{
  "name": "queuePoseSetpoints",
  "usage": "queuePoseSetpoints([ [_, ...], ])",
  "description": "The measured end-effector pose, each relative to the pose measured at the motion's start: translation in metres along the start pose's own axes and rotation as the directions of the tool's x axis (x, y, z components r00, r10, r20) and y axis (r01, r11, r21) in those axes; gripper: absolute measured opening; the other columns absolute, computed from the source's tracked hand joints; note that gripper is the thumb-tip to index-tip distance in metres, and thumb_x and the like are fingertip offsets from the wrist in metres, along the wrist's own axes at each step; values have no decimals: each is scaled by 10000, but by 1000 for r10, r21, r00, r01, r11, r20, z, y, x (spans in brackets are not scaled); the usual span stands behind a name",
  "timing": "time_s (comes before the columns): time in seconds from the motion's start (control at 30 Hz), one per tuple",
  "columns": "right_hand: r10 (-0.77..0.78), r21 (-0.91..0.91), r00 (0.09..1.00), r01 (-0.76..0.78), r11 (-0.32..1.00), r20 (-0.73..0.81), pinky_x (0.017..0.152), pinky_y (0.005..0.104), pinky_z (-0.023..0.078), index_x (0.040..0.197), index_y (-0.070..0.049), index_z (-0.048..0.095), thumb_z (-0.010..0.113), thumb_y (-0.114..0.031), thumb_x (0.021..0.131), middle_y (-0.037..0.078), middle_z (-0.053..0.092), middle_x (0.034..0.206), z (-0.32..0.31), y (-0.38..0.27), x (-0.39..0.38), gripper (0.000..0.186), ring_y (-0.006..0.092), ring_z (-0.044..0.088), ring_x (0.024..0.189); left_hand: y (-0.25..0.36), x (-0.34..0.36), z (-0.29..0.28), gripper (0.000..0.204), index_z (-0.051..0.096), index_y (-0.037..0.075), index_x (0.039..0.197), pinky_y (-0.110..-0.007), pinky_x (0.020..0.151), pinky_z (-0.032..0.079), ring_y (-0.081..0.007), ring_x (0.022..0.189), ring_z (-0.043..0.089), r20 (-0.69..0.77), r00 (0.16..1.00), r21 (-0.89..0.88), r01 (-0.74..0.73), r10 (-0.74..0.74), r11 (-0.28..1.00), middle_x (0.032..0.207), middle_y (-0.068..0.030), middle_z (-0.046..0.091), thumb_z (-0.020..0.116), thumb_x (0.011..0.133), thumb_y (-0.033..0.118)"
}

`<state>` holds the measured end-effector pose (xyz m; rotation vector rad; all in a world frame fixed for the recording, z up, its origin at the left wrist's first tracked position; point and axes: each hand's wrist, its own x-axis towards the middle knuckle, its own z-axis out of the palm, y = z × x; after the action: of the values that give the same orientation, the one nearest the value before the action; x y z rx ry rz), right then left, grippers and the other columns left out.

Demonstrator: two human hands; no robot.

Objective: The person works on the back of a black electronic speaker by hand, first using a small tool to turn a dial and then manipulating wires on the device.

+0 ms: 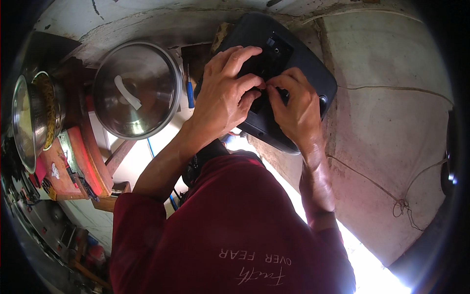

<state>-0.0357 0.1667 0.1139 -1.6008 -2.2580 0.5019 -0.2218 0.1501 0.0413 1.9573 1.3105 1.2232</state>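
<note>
The left hand (225, 88) is bent over the left part of a big black plastic box with round corners (306, 66). Its pointing finger sticks out, up to the edge of a dark sunken panel (281, 54) in the box. Its thumb and other fingers curl in, with a narrow gap. The right hand (297, 108) comes from the other side, its thumb and pointing finger drawn close like a pinch. The tips of the 2 hands nearly meet over the panel. I can't tell if either hand holds some small thing there.

The box is in front of the person, near the top and a bit right of the middle. Its panel side faces up to the camera. It sits slanted, and its long way runs from upper left to lower right. A shiny round bit (323, 99) is near its right corner.

Left of the box is a round silver pot with a clear lid (152, 73). Between these 2 is a thin tool with a blue handle (190, 95).
</note>
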Motion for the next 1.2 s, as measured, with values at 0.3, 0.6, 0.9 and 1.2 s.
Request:
queuePoseSetpoints([
  [0.3, -67, -99, 998, 64, 993, -21, 695, 447, 617, 1044, -43, 759, 761, -44, 963, 127, 730, 986, -3, -10, -10, 81, 379, 761, 817, 0, -3, -2, 269, 819, 158, 1026, -501, 1206, 419, -354, 1463, 519, 2, 999, -11, 35, -35, 999, 1593, -43, 558, 909, 791, 64],
  [0.6, -55, -40, 998, 54, 998, -27, 703, 426, 624, 1009, -38, 797, 787, -17, 925, 120, 751, 977, -5, -11, -15, 87, 354, 774, 810, -1, -3, -2, 299, 795, 158, 1036, -497, 1191, 432, -352, 1445, 529, 1, 999, -10, 40, -40, 999, 1590, -46, 557, 920, 782, 58],
  [0.9, -84, -41, 996, 84, 996, 4, 716, 445, 630, 1015, -35, 802, 791, -31, 924, 123, 726, 1006, -2, -8, -14, 91, 369, 771, 819, 2, -9, 2, 267, 756, 96, 967, -515, 1166, 462, -397, 1427, 533, -79, 994, -37, 77, -80, 996, 1570, -98, 566, 925, 769, 35],
  [1.2, -104, -37, 995, 103, 994, -4, 689, 441, 622, 998, -31, 806, 790, -13, 909, 119, 722, 989, 1, -14, -14, 92, 364, 764, 792, 10, -21, 7, 288, 760, 92, 986, -518, 1160, 471, -413, 1434, 520, -161, 980, -28, 114, -117, 993, 1529, -120, 584, 919, 758, 19],
])
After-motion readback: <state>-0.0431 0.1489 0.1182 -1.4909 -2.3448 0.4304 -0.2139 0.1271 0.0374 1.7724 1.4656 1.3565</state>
